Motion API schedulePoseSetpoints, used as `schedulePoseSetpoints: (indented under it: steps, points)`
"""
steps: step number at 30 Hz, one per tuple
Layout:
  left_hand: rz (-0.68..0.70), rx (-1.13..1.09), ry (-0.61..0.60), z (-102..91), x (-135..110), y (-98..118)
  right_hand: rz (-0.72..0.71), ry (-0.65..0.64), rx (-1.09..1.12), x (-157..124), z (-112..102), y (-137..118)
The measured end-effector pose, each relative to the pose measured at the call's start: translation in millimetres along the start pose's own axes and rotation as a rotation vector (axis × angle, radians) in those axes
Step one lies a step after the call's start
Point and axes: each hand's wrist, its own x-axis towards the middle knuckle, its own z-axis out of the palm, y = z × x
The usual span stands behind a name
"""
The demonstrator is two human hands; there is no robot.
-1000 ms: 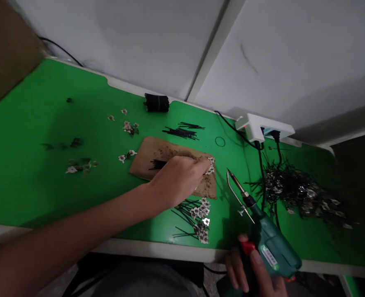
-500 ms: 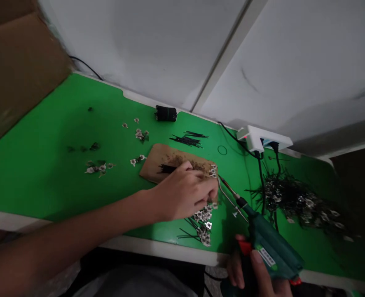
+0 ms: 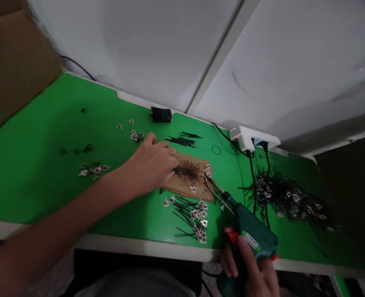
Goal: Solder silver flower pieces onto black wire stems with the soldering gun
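Our right hand [image 3: 256, 278] wraps around the green soldering gun [image 3: 255, 231], a finger at its red trigger [image 3: 232, 237], its tip ahead and left of that grip, by small metal pieces [image 3: 207, 170] on the brown board [image 3: 201, 193]. Our left hand [image 3: 151, 167] curls over the board's left end; we cannot tell whether its hidden fingertips pinch anything.

The soldering gun [image 3: 244, 216] has a smooth plastic housing [image 3: 261, 231] and a bare metal tip [image 3: 216, 185]. The work pad [image 3: 184, 185] is matt, cardboard-like and rough with specks. Terminals [image 3: 198, 214] are glossy metal; wires [image 3: 182, 142] appear plastic-sheathed; the tabletop [image 3: 123, 218] is smooth, faintly glossy.
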Motion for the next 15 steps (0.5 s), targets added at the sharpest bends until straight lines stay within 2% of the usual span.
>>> schedulePoseSetpoints:
  steps: [6, 15]
  points:
    - [0.045, 0.07, 0.017, 7.2, 0, 2, 0.084, 0.052, 0.034, 0, 5, -14]
    - [0.067, 0.093, 0.064, 10.1, 1, 1, 0.101, 0.07, 0.051, 1, 1, -8]
